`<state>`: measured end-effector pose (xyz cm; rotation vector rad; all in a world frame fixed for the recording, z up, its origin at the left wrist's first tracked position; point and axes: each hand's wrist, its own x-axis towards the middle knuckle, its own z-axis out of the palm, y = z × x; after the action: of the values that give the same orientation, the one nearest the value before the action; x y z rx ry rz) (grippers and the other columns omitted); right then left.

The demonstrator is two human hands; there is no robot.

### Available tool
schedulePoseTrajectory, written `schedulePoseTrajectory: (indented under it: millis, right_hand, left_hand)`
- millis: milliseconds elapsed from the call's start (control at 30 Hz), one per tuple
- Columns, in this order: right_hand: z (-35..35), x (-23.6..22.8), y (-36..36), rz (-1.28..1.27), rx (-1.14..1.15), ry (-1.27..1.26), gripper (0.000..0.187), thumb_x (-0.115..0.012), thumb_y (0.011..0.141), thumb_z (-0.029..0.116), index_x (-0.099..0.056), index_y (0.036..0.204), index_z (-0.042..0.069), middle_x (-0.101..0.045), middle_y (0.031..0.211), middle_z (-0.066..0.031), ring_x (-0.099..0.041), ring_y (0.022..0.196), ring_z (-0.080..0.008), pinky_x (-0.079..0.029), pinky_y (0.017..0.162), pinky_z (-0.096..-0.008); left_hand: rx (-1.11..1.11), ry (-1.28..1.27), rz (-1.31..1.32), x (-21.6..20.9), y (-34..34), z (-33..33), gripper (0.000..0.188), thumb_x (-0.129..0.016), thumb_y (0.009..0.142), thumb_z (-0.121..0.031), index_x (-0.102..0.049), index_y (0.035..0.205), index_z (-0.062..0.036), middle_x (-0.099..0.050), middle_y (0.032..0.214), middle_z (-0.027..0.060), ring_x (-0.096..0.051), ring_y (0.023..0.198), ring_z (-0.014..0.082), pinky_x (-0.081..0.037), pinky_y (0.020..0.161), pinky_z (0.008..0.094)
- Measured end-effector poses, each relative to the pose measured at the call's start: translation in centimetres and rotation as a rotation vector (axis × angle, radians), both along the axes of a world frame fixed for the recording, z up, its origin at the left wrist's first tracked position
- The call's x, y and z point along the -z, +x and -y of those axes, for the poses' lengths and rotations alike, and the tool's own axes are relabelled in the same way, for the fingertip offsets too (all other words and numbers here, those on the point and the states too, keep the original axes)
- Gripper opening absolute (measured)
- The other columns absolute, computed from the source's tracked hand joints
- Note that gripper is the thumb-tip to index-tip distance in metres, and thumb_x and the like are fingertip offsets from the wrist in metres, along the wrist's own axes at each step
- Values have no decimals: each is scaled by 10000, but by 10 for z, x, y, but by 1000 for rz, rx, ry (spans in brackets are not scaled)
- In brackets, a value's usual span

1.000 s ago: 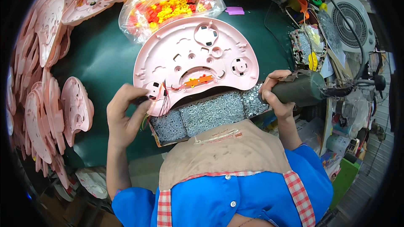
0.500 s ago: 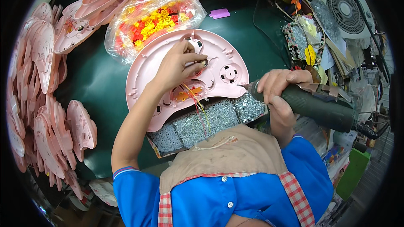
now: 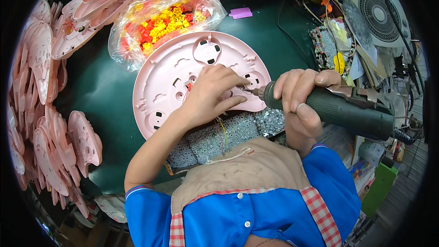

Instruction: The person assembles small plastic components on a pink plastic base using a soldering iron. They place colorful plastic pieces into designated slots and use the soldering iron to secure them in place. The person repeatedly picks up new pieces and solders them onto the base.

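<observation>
Well, right hand (image 3: 299,92) holds screwdriver (image 3: 350,113), left hand (image 3: 209,92) perhaps touching its bit (image 3: 251,91)

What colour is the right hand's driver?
The driver is dark green, clearest in the head view.

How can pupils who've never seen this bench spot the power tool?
Start at the central pink shell on the green tabletop. Just right of it, the right hand grips the power tool. Unlike the white fan, it is a dark cylinder with a narrow tip.
</observation>
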<state>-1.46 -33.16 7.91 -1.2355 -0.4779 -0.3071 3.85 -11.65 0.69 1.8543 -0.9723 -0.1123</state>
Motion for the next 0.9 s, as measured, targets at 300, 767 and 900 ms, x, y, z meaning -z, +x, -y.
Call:
schedulePoseTrajectory:
  millis: [300,767,900]
  right_hand:
    - [-6,-6,-3,-26,-61,95,517,-742,915,86,-435,1329,126,-594,706,-35,-606,670,-179,-551,737,-413]
    - [-7,-8,-6,-8,-51,125,517,-735,912,114,-440,1333,167,-566,702,-17,-590,663,-169,-539,731,-399]
    - [-7,-9,-7,-2,-68,138,509,-720,911,102,-441,1332,166,-568,709,-21,-592,669,-172,-539,735,-397]
  left_hand:
    - [-101,-84,-47,4,-19,-2,176,-830,842,-108,-708,947,-36,-647,788,109,-630,742,282,-496,655,391]
    - [-203,-171,-81,6,-27,-4,150,-874,823,-85,-768,911,-24,-762,805,88,-734,685,167,-544,602,284]
    - [-162,-230,-191,9,-29,-2,144,-868,830,-81,-767,910,-16,-768,809,93,-750,713,172,-555,620,281]
